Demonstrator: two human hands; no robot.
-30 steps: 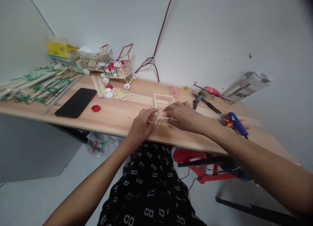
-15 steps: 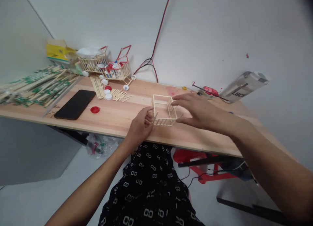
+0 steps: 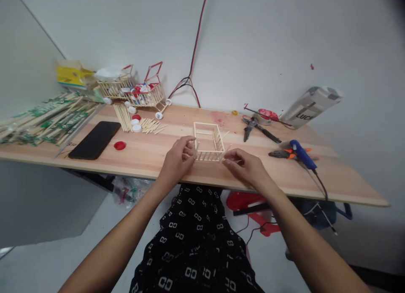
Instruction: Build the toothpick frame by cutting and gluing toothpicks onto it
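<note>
A small basket frame of thin wooden sticks (image 3: 207, 155) stands on the table near its front edge, its near side and right side fenced with short upright sticks. My left hand (image 3: 179, 158) is closed at the near left corner, thumb and forefinger on the sticks there. At the near right corner, my right hand (image 3: 245, 165) pinches the frame by a slanting stick end. The fingertips partly cover both corners. Left of the basket lie a pile of short sticks (image 3: 151, 125), a bundle of longer sticks (image 3: 122, 117) and a red bottle cap (image 3: 120, 145).
Two finished stick carts (image 3: 152, 94) stand at the back left near wrapped chopsticks (image 3: 47, 118) and a black phone (image 3: 95, 140). On the right lie cutting pliers (image 3: 257, 128), orange-handled pliers (image 3: 284, 154), a blue corded glue gun (image 3: 302, 154) and a paper bag (image 3: 311, 107).
My right hand has come down and nearer, from above the basket's right side to its near right corner. My left hand stays at the left corner. The tools on the right are now uncovered.
</note>
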